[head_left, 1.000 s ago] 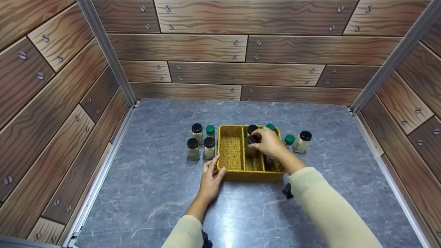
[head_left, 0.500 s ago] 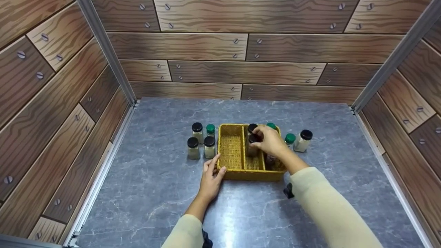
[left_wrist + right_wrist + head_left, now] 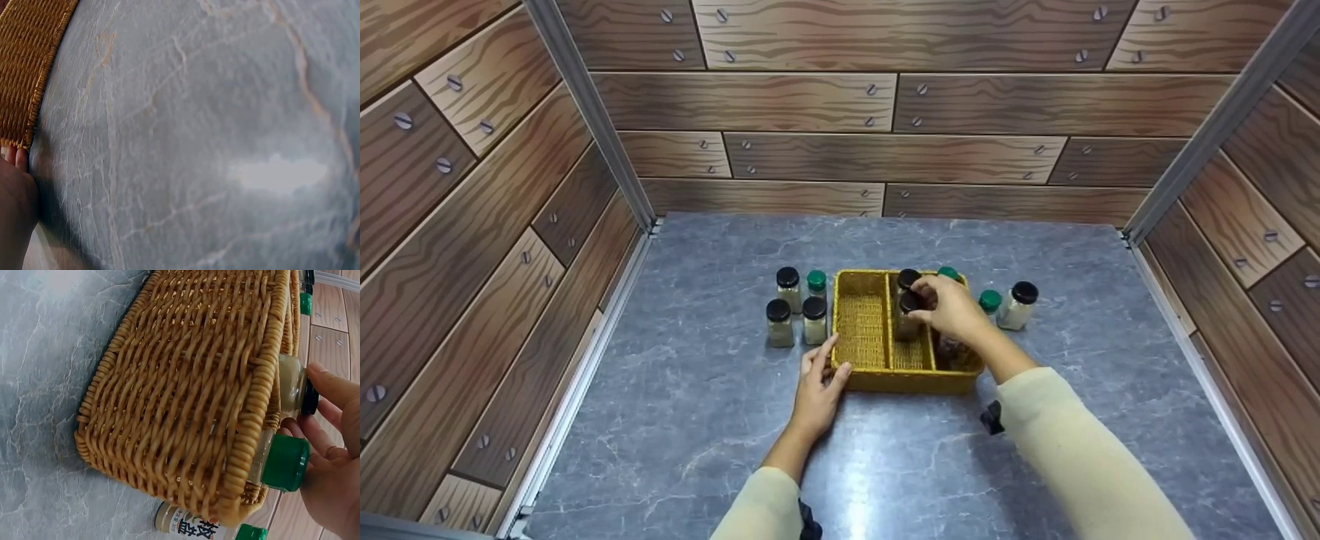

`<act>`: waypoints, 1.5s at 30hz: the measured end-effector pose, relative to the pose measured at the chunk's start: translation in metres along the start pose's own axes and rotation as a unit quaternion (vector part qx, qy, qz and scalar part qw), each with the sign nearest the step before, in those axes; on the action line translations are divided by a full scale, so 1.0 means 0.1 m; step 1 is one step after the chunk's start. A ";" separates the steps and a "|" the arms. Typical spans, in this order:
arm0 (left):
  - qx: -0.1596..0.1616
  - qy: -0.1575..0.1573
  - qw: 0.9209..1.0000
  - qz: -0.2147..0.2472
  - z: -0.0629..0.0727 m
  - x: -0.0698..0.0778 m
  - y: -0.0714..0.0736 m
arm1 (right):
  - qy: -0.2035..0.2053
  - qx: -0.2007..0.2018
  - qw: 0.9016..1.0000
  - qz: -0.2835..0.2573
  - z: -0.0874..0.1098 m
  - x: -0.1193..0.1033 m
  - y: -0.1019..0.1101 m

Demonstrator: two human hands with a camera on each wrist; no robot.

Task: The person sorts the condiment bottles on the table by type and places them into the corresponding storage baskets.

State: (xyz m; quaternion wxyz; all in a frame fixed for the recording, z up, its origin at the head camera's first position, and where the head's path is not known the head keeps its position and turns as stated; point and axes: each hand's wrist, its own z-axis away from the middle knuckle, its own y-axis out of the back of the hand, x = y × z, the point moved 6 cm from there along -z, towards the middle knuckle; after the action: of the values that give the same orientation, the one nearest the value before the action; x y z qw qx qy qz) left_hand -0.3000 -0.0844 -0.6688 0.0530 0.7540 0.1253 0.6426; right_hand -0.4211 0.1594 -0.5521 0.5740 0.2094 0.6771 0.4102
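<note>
My right hand (image 3: pixel 952 311) is pinching a jar (image 3: pixel 909 327) by its black cap (image 3: pixel 311 396), thumb and fingers sitting close around it. The jar is looking see-through, pale beige contents showing. It's sitting in the basket's (image 3: pixel 904 383) middle compartment; whether its base is touching down, I can't tell. Dividers (image 3: pixel 889 334) are running close on left and right, a second black-capped jar (image 3: pixel 908 279) is standing just behind, and bare woven floor (image 3: pixel 910 358) is showing on the side toward me. A green-capped jar (image 3: pixel 285 462) is sticking up near my fingers, right compartment. The jar I'm pinching is pointing cap up, long axis roughly vertical. My left hand (image 3: pixel 816 397) is touching the basket's near left corner, fingers extending along the side. Grey worktop (image 3: pixel 697 405) is spreading around the basket.
</note>
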 end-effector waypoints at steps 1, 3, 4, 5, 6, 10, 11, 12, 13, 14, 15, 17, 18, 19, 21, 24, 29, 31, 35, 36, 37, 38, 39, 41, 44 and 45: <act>0.000 0.000 1.000 0.001 0.00 0.00 0.00 | 0.002 -0.001 1.000 -0.003 0.01 0.00 0.01; 0.000 0.001 1.000 0.001 0.00 0.00 0.00 | 0.004 0.002 1.000 -0.008 0.03 0.00 0.04; 0.001 0.001 1.000 0.001 0.00 0.00 0.00 | 0.007 0.004 1.000 -0.010 0.05 0.00 0.06; 0.001 0.001 1.000 0.001 0.00 0.00 0.00 | 0.010 0.007 1.000 -0.014 0.06 0.00 0.08; 0.002 0.001 1.000 0.001 0.00 0.00 0.00 | 0.014 0.010 1.000 -0.017 0.07 0.00 0.10; 0.004 -0.001 1.000 0.003 -0.01 0.00 0.00 | 0.015 0.024 0.998 -0.049 0.12 0.02 0.19; 0.004 -0.002 1.000 0.004 -0.01 0.00 0.00 | 0.012 0.026 0.998 -0.058 0.13 0.03 0.22; 0.003 -0.002 1.000 0.005 -0.01 0.01 0.00 | 0.012 0.030 0.997 -0.067 0.14 0.04 0.24; 0.003 -0.001 1.000 0.007 -0.01 0.01 0.00 | 0.010 0.035 0.996 -0.076 0.16 0.05 0.27; 0.002 -0.001 1.000 0.007 -0.01 0.01 0.00 | 0.012 0.039 0.996 -0.080 0.17 0.07 0.30; 0.002 -0.001 1.000 0.007 -0.01 0.01 0.00 | 0.012 0.044 0.995 -0.085 0.18 0.08 0.32; 0.003 0.001 1.000 0.008 -0.01 0.00 0.00 | 0.012 0.051 0.994 -0.092 0.21 0.12 0.38; 0.003 0.001 1.000 0.009 -0.01 0.00 0.00 | 0.012 0.053 0.994 -0.091 0.22 0.14 0.41; 0.003 0.002 1.000 0.009 -0.01 0.00 0.00 | 0.010 0.055 0.994 -0.091 0.23 0.17 0.43; 0.003 0.003 1.000 0.009 -0.01 0.00 0.00 | 0.005 0.058 0.994 -0.087 0.26 0.21 0.48; 0.003 0.004 1.000 0.008 0.00 0.01 0.00 | 0.000 0.065 0.995 -0.078 0.29 0.29 0.55; 0.003 0.003 1.000 0.006 0.00 0.01 0.00 | -0.010 0.077 0.995 -0.069 0.36 0.41 0.63; 0.002 0.003 1.000 0.005 0.00 0.01 0.00 | -0.015 0.083 0.994 -0.072 0.38 0.47 0.66; -0.002 0.005 1.000 0.007 0.00 0.00 -0.01 | -0.019 0.098 0.993 -0.070 0.41 0.58 0.71; -0.002 0.005 1.000 0.006 0.00 0.00 -0.01 | -0.023 0.099 0.992 -0.071 0.41 0.61 0.72; -0.002 0.005 1.000 0.006 0.00 0.00 0.00 | -0.026 0.099 0.992 -0.070 0.42 0.64 0.72; -0.002 0.005 1.000 0.007 0.00 0.00 0.00 | -0.028 0.098 0.992 -0.072 0.42 0.67 0.73; -0.001 0.004 1.000 0.007 0.00 0.00 0.00 | -0.031 0.097 0.992 -0.075 0.42 0.69 0.73; 0.000 0.003 1.000 0.006 -0.01 0.00 0.00 | -0.036 0.094 0.992 -0.080 0.43 0.74 0.74; 0.001 0.003 1.000 0.006 -0.01 0.01 0.00 | -0.037 0.094 0.992 -0.075 0.43 0.81 0.73; 0.001 0.003 1.000 0.006 -0.01 0.01 0.00 | -0.037 0.096 0.992 -0.071 0.43 0.82 0.73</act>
State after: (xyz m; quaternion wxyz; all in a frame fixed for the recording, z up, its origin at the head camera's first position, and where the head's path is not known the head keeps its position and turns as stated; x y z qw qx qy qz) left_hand -0.3005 -0.0841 -0.6681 0.0476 0.7528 0.1216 0.6452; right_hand -0.4149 0.2773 -0.5439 0.6035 0.2294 0.7049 0.2939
